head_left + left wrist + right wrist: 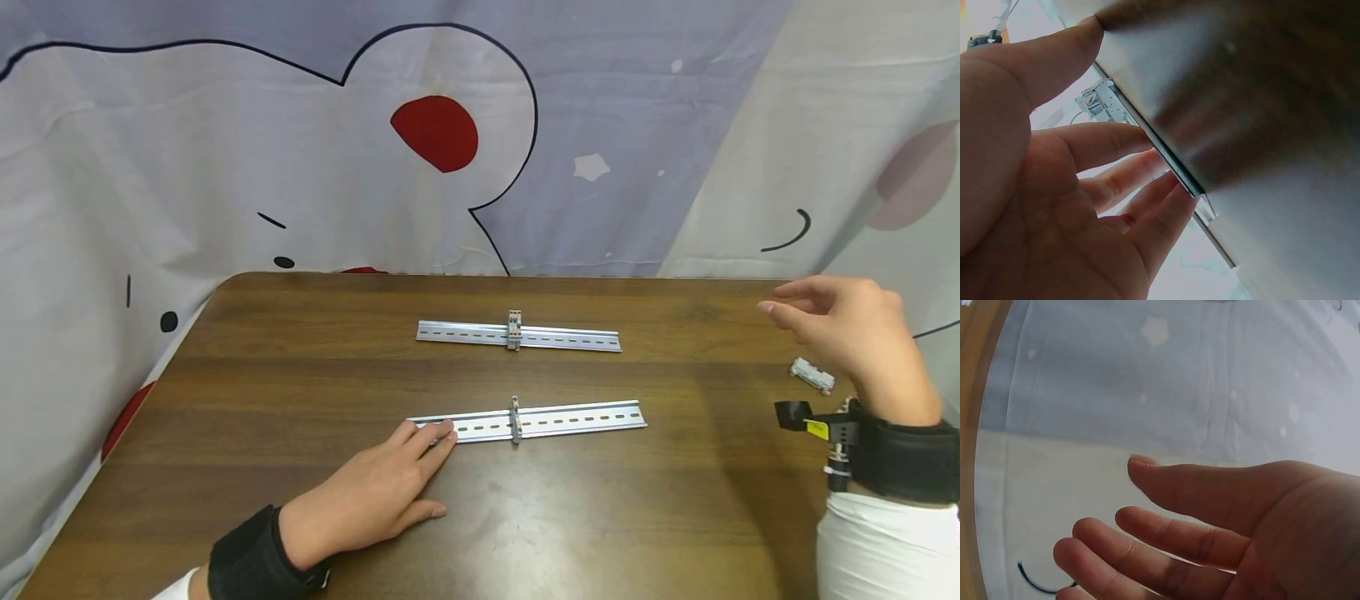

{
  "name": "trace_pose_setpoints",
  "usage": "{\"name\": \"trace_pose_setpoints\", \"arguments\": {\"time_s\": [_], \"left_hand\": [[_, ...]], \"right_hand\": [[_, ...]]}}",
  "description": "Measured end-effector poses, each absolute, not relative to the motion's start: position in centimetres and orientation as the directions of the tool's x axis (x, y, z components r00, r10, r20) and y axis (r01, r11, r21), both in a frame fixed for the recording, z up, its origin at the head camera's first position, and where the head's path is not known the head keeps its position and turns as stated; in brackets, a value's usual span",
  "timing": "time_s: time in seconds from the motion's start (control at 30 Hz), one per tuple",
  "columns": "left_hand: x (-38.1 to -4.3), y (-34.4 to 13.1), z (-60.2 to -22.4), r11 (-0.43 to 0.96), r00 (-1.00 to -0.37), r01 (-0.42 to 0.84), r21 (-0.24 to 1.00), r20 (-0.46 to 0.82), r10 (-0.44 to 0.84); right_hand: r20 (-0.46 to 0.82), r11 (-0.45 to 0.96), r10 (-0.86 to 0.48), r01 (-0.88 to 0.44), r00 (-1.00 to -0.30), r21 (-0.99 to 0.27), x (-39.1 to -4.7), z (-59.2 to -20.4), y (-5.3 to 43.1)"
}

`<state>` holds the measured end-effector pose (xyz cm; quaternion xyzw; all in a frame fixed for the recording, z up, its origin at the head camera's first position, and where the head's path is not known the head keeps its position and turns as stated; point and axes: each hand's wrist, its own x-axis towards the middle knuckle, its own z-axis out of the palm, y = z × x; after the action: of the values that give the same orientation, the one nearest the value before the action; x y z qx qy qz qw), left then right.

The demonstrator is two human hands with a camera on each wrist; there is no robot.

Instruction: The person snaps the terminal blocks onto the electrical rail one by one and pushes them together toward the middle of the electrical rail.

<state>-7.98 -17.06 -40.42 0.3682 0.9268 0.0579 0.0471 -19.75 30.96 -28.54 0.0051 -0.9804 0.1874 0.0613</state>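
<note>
My left hand (367,496) rests its fingertips on the left end of the nearer slotted metal DIN rail (581,419), thumb spread on the table. A thin grey terminal block (515,421) sits across that rail near its middle; in the left wrist view a terminal block (1100,102) shows beyond the fingers. Raised over the table's right side, my right hand (858,321) has loosely bent fingers with nothing between them, as the right wrist view also shows. Below it lies a loose, light grey terminal block (812,376).
Farther back lies a second DIN rail (461,332), roughly parallel to the first, with terminal blocks (513,330) clipped near its middle. A printed curtain (615,108) hangs behind the wooden table (315,392) and along its left side.
</note>
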Motion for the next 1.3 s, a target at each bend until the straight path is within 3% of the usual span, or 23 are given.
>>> {"name": "trace_pose_setpoints", "arguments": {"time_s": [0.37, 1.0, 1.3], "left_hand": [[-8.0, -17.0, -40.4, 0.715, -0.719, 0.686, 0.135, -0.026, 0.694], [-8.0, -17.1, -40.5, 0.726, -0.728, 0.676, 0.129, -0.035, 0.685], [-8.0, -17.1, -40.5, 0.727, -0.730, 0.673, 0.135, -0.036, 0.683]], "right_hand": [[0.109, 0.944, 0.059, 0.020, -0.992, -0.329, -20.8, -30.0, 35.4], [-0.170, 0.932, 0.207, 0.247, -0.964, -0.266, -22.2, -34.2, 41.3], [-0.231, 0.907, 0.234, 0.297, -0.944, -0.297, -22.2, -36.0, 42.0]]}}
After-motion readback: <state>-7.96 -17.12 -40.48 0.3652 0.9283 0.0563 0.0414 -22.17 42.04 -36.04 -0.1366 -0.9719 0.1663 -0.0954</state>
